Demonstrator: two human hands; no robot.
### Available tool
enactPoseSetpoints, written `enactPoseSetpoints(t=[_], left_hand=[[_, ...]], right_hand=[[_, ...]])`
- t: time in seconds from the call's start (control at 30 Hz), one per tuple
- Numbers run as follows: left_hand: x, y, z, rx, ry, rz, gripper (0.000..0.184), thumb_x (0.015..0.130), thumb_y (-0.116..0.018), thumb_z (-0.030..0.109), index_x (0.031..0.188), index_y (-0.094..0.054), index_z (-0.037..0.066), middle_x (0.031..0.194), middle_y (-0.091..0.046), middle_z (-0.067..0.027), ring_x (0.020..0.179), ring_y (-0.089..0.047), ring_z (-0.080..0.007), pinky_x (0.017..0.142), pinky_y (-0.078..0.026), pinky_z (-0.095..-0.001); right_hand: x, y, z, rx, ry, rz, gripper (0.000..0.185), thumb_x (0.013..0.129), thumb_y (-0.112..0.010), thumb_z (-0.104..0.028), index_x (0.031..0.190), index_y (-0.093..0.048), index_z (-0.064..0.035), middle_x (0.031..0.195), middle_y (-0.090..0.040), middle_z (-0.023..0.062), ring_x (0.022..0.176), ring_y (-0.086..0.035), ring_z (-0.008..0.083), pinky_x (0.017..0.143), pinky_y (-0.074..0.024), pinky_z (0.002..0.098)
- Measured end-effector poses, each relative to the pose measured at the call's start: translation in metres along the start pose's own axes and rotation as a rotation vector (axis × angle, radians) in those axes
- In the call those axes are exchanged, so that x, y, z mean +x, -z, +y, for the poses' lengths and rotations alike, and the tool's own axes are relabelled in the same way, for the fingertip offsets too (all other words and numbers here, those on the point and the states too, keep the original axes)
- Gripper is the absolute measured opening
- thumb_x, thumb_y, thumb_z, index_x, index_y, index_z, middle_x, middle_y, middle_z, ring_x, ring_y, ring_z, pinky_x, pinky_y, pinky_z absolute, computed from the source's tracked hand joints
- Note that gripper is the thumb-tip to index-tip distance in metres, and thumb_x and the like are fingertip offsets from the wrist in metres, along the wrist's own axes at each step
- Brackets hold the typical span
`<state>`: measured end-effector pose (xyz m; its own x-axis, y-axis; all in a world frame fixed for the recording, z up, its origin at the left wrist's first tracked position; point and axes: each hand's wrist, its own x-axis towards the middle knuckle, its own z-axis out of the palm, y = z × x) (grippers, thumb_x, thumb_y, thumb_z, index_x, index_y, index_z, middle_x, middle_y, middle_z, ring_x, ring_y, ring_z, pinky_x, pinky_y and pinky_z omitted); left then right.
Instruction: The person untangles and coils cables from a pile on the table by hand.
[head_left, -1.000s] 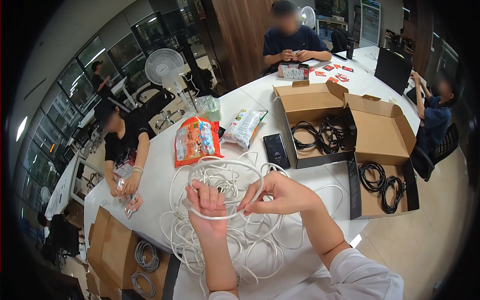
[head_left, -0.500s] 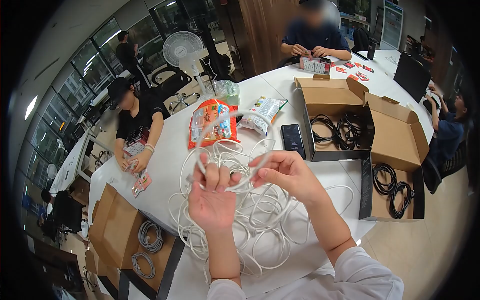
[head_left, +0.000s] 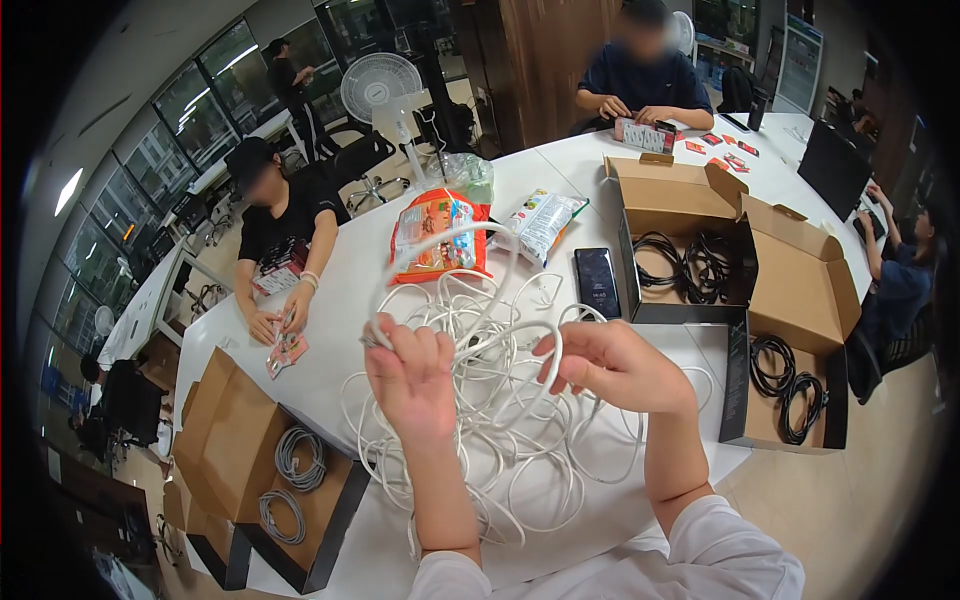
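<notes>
While our left hand (head_left: 412,375) is rising above the white table (head_left: 345,300), palm toward us, its curled fingers are clamping on a white cable (head_left: 446,229), which is arching upward in a wide loop. Our right hand (head_left: 625,370) is curving around a strand of the same cable, just beside the left hand and apart from it; whether thumb and fingertips are pressing together on the strand, we cannot tell. Below both hands, the rest of the cable is lying on the table in a loose, overlapping tangle.

Beyond the loop, a red-orange snack bag (head_left: 445,255) and a white snack bag (head_left: 540,226) are lying side by side, with a dark smartphone (head_left: 597,282) resting near the tangle. On our right, two open cardboard boxes are standing together: the farther box (head_left: 665,190) is holding black cables (head_left: 705,268), the nearer box (head_left: 795,240) coiled black cords (head_left: 797,398). At lower left, another open box (head_left: 230,430) is containing two grey cable coils (head_left: 300,462). At the table's left edge, a seated co-worker (head_left: 290,230) is handling a small packet (head_left: 288,352).
</notes>
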<state>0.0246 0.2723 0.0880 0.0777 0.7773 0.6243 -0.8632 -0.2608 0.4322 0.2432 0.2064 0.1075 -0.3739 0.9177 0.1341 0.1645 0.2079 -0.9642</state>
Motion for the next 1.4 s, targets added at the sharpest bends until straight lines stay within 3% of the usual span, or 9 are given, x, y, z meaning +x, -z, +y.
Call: enactPoseSetpoints(t=[0.2, 0.37, 0.57, 0.67, 0.8, 0.9, 1.07, 1.1, 1.4], left_hand=[[-0.006, -0.013, -0.006, 0.384, 0.168, -0.067, 0.024, 0.083, -0.056, 0.021, 0.097, -0.044, 0.006, 0.068, -0.034, 0.0018, 0.063, -0.034, -0.0107, 0.066, -0.033, -0.0291], [-0.009, -0.019, -0.013, 0.399, 0.307, -0.082, 0.034, 0.08, -0.062, 0.028, 0.095, -0.038, 0.009, 0.07, -0.035, 0.0014, 0.064, -0.034, -0.0108, 0.065, -0.033, -0.028], [-0.01, -0.023, -0.016, 0.396, 0.321, -0.1, 0.041, 0.081, -0.066, 0.032, 0.096, -0.035, 0.01, 0.069, -0.034, 0.0017, 0.062, -0.032, -0.0096, 0.06, -0.03, -0.0269], [-0.013, -0.024, -0.018, 0.346, 0.359, -0.12, 0.042, 0.081, -0.067, 0.034, 0.097, -0.035, 0.011, 0.069, -0.033, 0.0019, 0.061, -0.031, -0.0093, 0.059, -0.028, -0.0268], [-0.016, -0.023, -0.017, 0.383, 0.478, -0.143, 0.04, 0.082, -0.066, 0.029, 0.099, -0.036, 0.009, 0.072, -0.034, 0.002, 0.062, -0.03, -0.007, 0.058, -0.028, -0.023], [-0.02, -0.024, -0.02, 0.363, 0.554, -0.181, 0.041, 0.08, -0.069, 0.017, 0.103, -0.037, 0.006, 0.077, -0.035, 0.0026, 0.065, -0.029, -0.0033, 0.058, -0.027, -0.0179], [-0.021, -0.032, -0.033, 0.677, 0.649, -0.351, 0.049, 0.076, -0.072, 0.012, 0.109, -0.035, 0.007, 0.082, -0.034, 0.0029, 0.064, -0.029, -0.004, 0.059, -0.028, -0.0183], [-0.022, -0.033, -0.034, 0.736, 0.626, -0.374, 0.045, 0.077, -0.07, 0.012, 0.107, -0.037, 0.007, 0.081, -0.035, 0.0029, 0.064, -0.03, -0.0036, 0.059, -0.028, -0.0183], [-0.024, -0.009, -0.049, 0.348, 0.608, -0.293, 0.016, 0.1, -0.044, 0.018, 0.11, -0.043, 0.007, 0.071, -0.038, 0.0032, 0.056, -0.031, -0.0056, 0.054, -0.03, -0.0207]], right_hand=[[0.012, -0.004, 0.005, 0.649, 0.207, 0.305, 0.033, 0.097, -0.052, -0.016, 0.125, -0.052, 0.0021, 0.106, -0.066, 0.0101, 0.093, -0.063, 0.014, 0.076, -0.0514, 0.0281], [0.007, -0.007, -0.01, 0.667, 0.191, 0.378, 0.051, 0.09, -0.059, -0.004, 0.138, -0.041, 0.0004, 0.124, -0.056, 0.0123, 0.106, -0.06, 0.0197, 0.09, -0.0504, 0.0309], [0.021, -0.019, 0.003, 0.095, 0.397, 0.632, 0.061, 0.078, -0.064, 0.008, 0.135, -0.049, -0.0053, 0.114, -0.06, 0.0111, 0.102, -0.06, 0.0184, 0.088, -0.0501, 0.0313], [0.023, -0.018, 0.004, -0.388, 0.477, 0.741, 0.055, 0.076, -0.063, 0.01, 0.128, -0.056, -0.0045, 0.107, -0.061, 0.0138, 0.099, -0.061, 0.018, 0.085, -0.0503, 0.0307], [0.014, -0.016, 0.002, -0.339, 0.301, 0.916, 0.04, 0.076, -0.063, 0.009, 0.115, -0.065, -0.0021, 0.105, -0.061, 0.0158, 0.098, -0.061, 0.026, 0.084, -0.0506, 0.0339], [0.018, -0.003, 0.004, -0.654, 0.462, 1.019, 0.025, 0.078, -0.06, 0.01, 0.1, -0.067, -0.0002, 0.11, -0.06, 0.0184, 0.092, -0.065, 0.0303, 0.075, -0.0537, 0.0334], [0.022, -0.006, 0.012, -0.393, 0.318, 0.744, 0.023, 0.077, -0.062, 0.007, 0.099, -0.061, -0.0012, 0.104, -0.062, 0.0153, 0.101, -0.06, 0.0308, 0.08, -0.0499, 0.0382], [0.023, -0.006, 0.013, -0.683, 0.329, 0.737, 0.031, 0.077, -0.064, 0.004, 0.107, -0.061, -0.0027, 0.091, -0.061, 0.0138, 0.087, -0.06, 0.0299, 0.074, -0.0472, 0.0387], [0.017, 0.005, 0.007, -0.615, 0.294, 0.622, 0.04, 0.081, -0.066, -0.004, 0.12, -0.059, -0.0039, 0.082, -0.058, 0.0132, 0.08, -0.055, 0.0306, 0.071, -0.0456, 0.0403]])
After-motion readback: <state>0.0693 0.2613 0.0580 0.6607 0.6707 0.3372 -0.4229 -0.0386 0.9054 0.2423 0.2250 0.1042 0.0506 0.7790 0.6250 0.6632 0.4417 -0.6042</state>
